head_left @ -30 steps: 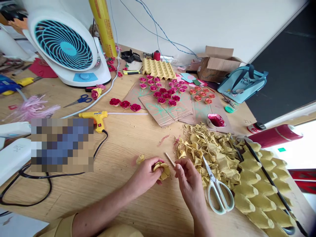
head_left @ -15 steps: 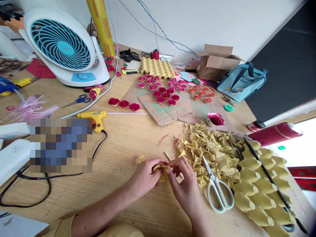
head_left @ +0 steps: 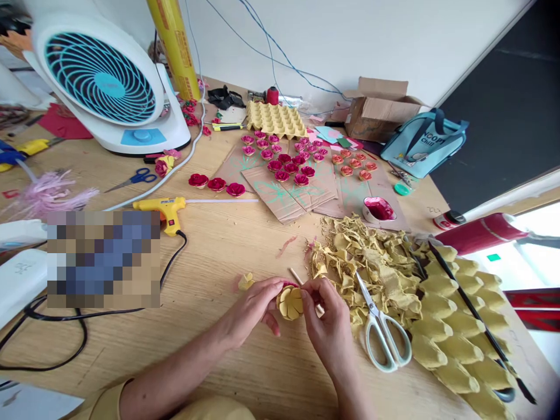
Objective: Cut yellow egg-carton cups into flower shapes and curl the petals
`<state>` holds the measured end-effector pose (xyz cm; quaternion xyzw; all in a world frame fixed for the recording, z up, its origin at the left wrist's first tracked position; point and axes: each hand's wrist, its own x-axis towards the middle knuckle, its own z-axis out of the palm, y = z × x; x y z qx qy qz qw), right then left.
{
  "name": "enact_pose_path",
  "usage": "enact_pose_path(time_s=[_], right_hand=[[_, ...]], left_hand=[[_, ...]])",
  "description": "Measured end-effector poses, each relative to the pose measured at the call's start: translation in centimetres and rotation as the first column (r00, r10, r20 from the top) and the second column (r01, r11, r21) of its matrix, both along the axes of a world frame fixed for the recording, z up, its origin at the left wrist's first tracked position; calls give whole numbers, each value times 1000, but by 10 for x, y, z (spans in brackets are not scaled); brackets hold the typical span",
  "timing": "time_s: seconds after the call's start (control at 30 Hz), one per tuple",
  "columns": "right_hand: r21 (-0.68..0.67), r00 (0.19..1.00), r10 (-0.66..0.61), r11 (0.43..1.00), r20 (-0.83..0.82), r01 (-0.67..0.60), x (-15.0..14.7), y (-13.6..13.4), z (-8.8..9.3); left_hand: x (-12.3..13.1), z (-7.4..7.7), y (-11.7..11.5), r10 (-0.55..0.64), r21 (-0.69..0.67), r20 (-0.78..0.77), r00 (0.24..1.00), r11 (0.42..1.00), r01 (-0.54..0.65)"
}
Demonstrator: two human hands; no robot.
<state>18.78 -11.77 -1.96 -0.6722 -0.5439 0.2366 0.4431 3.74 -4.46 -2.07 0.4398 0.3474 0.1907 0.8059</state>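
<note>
Between my hands is a yellow egg-carton flower (head_left: 290, 303) with rounded petals, open side toward me. My right hand (head_left: 324, 309) pinches its right edge with thumb and fingers. Along the flower's left and upper side rest the fingers of my left hand (head_left: 255, 306), its thumb lowered off the petals. A thin wooden stick (head_left: 296, 276) lies on the table behind the flower, partly hidden by my right hand. A small yellow carton piece (head_left: 247, 282) sits just beyond my left hand. White-handled scissors (head_left: 385, 335) lie to the right, blades on the carton scraps (head_left: 367, 262).
An upturned egg carton (head_left: 441, 329) with a long paintbrush (head_left: 466, 303) across it is at right. Painted flowers (head_left: 291, 167) stand on cardboard (head_left: 280, 198) near a dish of red paint (head_left: 380, 210). A yellow glue gun (head_left: 164, 209), its cord and a fan (head_left: 105, 81) occupy the left.
The flower has turned so its open petals face me more fully. My left thumb has come off the petals and moved down, while my right hand keeps its pinch.
</note>
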Motion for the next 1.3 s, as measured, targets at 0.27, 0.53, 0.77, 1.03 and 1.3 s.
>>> enact_pose_path(time_s=[0.27, 0.53, 0.77, 1.03, 1.3], right_hand=[[-22, 1000, 23, 999, 11, -23, 2, -1, 2], [-1, 997, 16, 1000, 78, -16, 0, 0, 3], [-50, 998, 38, 998, 41, -36, 2, 1, 3], [-129, 987, -74, 990, -141, 56, 16, -1, 7], [-132, 988, -43, 991, -147, 24, 16, -3, 5]], left_hand=[[1, -7, -3, 49, 96, -129, 990, 995, -37], [0, -5, -1, -88, 276, -241, 967, 949, 155], [0, -8, -2, -79, 319, -289, 954, 932, 174], [-1, -3, -1, -25, 106, -136, 990, 994, 39], [-1, -2, -3, -32, 89, -117, 993, 995, 43]])
